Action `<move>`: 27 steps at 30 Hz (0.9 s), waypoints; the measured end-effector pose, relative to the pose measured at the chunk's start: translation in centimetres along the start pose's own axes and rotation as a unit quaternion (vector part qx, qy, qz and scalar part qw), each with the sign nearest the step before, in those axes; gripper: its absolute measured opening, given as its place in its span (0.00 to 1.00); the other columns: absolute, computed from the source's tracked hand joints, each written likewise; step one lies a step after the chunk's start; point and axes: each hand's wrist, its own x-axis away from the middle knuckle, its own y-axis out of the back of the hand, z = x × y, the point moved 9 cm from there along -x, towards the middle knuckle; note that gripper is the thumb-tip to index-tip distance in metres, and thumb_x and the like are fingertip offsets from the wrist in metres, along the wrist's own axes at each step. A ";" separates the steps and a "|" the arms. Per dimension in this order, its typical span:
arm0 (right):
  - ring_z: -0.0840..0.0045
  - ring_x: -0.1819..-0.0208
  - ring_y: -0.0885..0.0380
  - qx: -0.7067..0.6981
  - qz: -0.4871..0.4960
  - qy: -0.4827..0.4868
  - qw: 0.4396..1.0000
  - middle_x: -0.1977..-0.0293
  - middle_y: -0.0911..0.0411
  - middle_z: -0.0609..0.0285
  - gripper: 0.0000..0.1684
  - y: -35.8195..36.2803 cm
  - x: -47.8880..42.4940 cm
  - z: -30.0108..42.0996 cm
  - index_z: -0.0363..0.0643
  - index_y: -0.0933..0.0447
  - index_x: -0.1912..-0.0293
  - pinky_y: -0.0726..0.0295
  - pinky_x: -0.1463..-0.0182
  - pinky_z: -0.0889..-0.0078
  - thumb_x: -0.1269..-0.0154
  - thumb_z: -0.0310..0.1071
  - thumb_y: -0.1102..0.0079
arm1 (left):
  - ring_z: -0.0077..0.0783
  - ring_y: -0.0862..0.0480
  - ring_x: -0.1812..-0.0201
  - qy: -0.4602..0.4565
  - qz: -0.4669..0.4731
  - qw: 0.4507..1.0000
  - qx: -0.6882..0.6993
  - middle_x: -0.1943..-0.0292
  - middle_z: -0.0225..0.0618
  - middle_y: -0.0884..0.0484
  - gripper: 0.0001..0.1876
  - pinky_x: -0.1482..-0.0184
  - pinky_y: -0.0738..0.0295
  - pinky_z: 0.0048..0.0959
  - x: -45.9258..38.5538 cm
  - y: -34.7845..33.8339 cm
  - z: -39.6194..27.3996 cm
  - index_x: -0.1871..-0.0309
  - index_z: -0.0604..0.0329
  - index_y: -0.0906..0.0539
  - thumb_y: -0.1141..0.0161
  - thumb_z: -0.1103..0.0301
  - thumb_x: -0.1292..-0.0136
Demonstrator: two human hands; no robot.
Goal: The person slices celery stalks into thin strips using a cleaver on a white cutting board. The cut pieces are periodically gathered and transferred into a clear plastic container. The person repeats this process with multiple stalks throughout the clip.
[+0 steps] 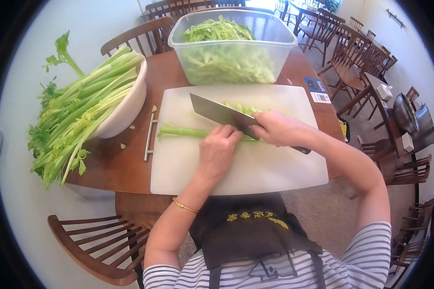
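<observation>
My right hand (278, 128) grips a Chinese cleaver (220, 112) by its handle, the broad blade slanting to the upper left over the white cutting board (188, 173). Under my left hand (220, 142), celery stalks (186, 132) lie crosswise on the board, held down by bent fingers close beside the blade. The blade's lower edge is partly hidden by my fingers. Behind the cleaver lie cut celery pieces (244, 107). At the left, a white bowl (124, 112) holds a large bunch of celery (90, 97) with leafy ends hanging out.
A clear plastic tub (235, 45) of cut celery stands behind the board on the wooden table (159, 72). A metal handle (150, 137) lies at the board's left edge, near small celery scraps. One wooden chair (97, 253) stands at the lower left. A printed card (316, 90) lies at right.
</observation>
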 end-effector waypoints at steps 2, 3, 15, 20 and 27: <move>0.45 0.65 0.19 0.063 -0.028 0.050 0.996 0.71 0.21 0.35 0.13 0.8 1.2 0.2 0.28 0.26 0.60 0.22 0.56 0.47 0.27 0.32 0.49 | 0.40 0.15 0.58 0.006 -0.001 1.000 -0.001 0.62 0.32 0.14 0.12 0.58 0.17 0.38 0.1 0.1 0.1 0.61 0.56 0.12 0.37 0.82 0.48; 0.45 0.65 0.20 0.095 -0.041 0.070 0.992 0.71 0.22 0.35 0.13 1.1 2.2 -0.1 0.28 0.26 0.60 0.22 0.56 0.47 0.27 0.32 0.48 | 0.40 0.15 0.58 0.005 0.002 1.000 -0.001 0.62 0.32 0.14 0.12 0.58 0.17 0.38 0.1 -0.2 0.0 0.61 0.56 0.12 0.37 0.82 0.48; 0.55 0.74 0.18 -0.003 -0.020 0.022 1.000 0.76 0.23 0.43 0.14 -0.5 -0.4 0.0 0.29 0.27 0.61 0.20 0.64 0.51 0.25 0.33 0.49 | 0.40 0.15 0.59 -0.006 -0.009 1.000 0.001 0.63 0.32 0.15 0.12 0.58 0.18 0.38 -0.1 0.2 -0.2 0.61 0.57 0.12 0.37 0.81 0.47; 0.59 0.76 0.18 0.021 0.011 -0.027 0.999 0.77 0.23 0.46 0.14 1.0 2.3 0.4 0.29 0.26 0.61 0.20 0.66 0.53 0.24 0.32 0.49 | 0.41 0.16 0.59 0.014 -0.001 1.000 -0.007 0.63 0.33 0.15 0.11 0.57 0.18 0.38 0.3 0.0 0.4 0.61 0.57 0.12 0.37 0.81 0.46; 0.44 0.67 0.18 0.098 -0.054 0.078 0.991 0.74 0.22 0.37 0.13 0.4 3.5 -0.3 0.28 0.25 0.61 0.22 0.60 0.48 0.25 0.31 0.48 | 0.42 0.16 0.56 0.008 0.006 1.000 -0.008 0.64 0.34 0.15 0.10 0.56 0.18 0.39 0.0 0.7 0.6 0.63 0.58 0.12 0.36 0.81 0.47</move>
